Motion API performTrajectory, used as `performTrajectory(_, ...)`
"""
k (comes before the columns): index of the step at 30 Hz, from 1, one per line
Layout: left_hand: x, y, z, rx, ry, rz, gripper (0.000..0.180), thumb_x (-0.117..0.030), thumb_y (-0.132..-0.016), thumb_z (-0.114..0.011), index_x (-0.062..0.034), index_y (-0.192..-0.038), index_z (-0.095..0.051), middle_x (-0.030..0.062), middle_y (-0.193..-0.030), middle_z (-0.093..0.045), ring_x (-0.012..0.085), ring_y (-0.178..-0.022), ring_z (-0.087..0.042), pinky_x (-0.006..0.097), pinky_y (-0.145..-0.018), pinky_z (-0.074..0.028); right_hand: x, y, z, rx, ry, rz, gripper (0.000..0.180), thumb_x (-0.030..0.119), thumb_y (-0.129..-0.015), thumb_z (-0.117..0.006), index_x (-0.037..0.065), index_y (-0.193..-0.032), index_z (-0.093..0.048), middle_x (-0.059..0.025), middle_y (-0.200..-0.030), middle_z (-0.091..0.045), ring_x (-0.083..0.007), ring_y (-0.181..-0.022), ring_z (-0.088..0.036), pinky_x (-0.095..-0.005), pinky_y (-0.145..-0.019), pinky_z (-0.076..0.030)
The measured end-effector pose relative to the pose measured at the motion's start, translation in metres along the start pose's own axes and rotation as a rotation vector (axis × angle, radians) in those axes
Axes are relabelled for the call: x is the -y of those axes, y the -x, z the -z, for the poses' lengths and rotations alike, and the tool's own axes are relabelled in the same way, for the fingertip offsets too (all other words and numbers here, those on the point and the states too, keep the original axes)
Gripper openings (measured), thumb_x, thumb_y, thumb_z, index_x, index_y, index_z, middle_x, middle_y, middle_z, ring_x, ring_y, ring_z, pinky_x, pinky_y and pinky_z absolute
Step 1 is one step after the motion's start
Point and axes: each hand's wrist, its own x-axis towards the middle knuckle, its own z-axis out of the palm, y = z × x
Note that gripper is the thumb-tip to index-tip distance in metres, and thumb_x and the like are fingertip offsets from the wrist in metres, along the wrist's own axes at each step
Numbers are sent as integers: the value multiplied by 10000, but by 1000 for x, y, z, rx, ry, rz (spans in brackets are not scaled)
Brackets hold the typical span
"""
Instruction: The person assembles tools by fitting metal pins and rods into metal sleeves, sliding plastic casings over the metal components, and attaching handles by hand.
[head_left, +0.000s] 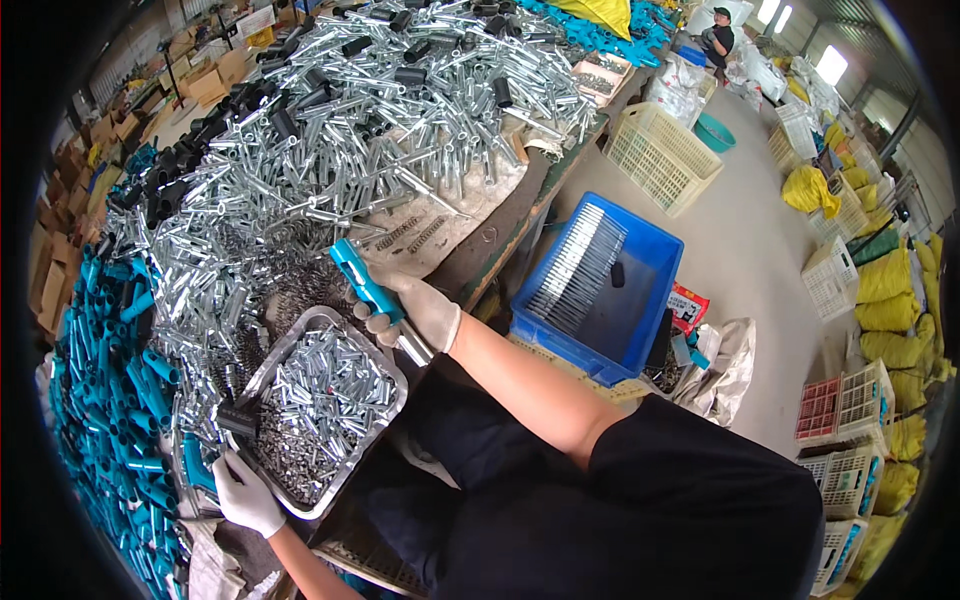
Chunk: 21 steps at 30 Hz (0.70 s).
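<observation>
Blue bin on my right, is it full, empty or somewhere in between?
Partly full: the blue bin has a row of silvery metal pieces along its left, and bare blue bottom shows at right.

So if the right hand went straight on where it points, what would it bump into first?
Probably the pile of silver metal tubes, beyond the teal plastic handle in the right hand; depth is unclear, so it might pass above them.

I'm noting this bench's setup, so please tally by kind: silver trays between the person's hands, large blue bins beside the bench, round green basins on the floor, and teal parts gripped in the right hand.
Silver tray: 1
Large blue bin: 1
Round green basin: 1
Teal part in the right hand: 1
Total: 4
</observation>
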Motion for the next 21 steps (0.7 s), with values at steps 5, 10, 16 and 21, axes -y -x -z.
performTrajectory(5,3,1,-4,0,39,3,215,-259,-968,-572,-71,-920,-664,148,-830,-681,353,-675,-642,417,-568,-487,0,0,-1,-1,10,-1,389,419,-976,-534,43,-1072,-521,-56,-830,-547,-74,-561,-472,-183,-411,-378)
performTrajectory(10,-4,-1,4,-27,29,-17,214,-253,-975,-566,-67,-921,-657,149,-808,-675,354,-663,-637,408,-570,-487,-2,-2,2,-12,18,23,384,412,-982,-524,39,-1073,-516,-60,-836,-553,-79,-552,-474,-192,-415,-377)
performTrajectory(16,-4,-1,2,7,62,19,183,-207,-954,-591,-45,-937,-674,166,-808,-677,350,-666,-644,401,-581,-493,0,3,-5,-9,19,15,355,407,-991,-499,58,-1054,-529,-39,-800,-550,-70,-532,-467,-192,-413,-362)
performTrajectory(21,0,3,2,9,53,34,198,-227,-957,-584,-51,-908,-659,160,-795,-670,349,-660,-637,404,-572,-488,-4,4,-7,-49,19,0,346,405,-987,-508,67,-1056,-521,-39,-797,-545,-74,-531,-463,-185,-399,-345)
